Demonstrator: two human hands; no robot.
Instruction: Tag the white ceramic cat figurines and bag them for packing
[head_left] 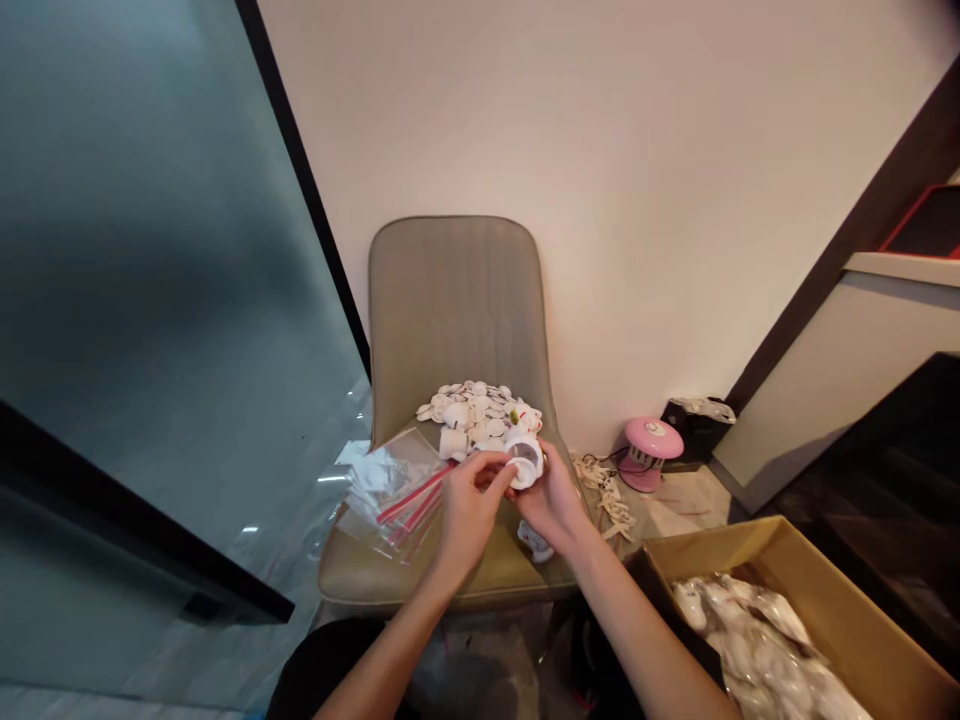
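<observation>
Over the chair seat, my right hand is closed round a hollow white plastic piece with a round opening facing me. At that opening the fingers of my left hand pinch a small white round cap; whether it is seated or loose I cannot tell. Just behind my hands is a pile of white round caps, with a white figurine bearing red and green marks at its right. Left of my left hand lie clear zip bags with red strips. Another white piece sits below my right wrist.
The grey-beige chair stands against a pale wall. At the right, an open cardboard box holds bagged white items. A pink mushroom-shaped device and white pieces are on the floor. A glass panel is at left.
</observation>
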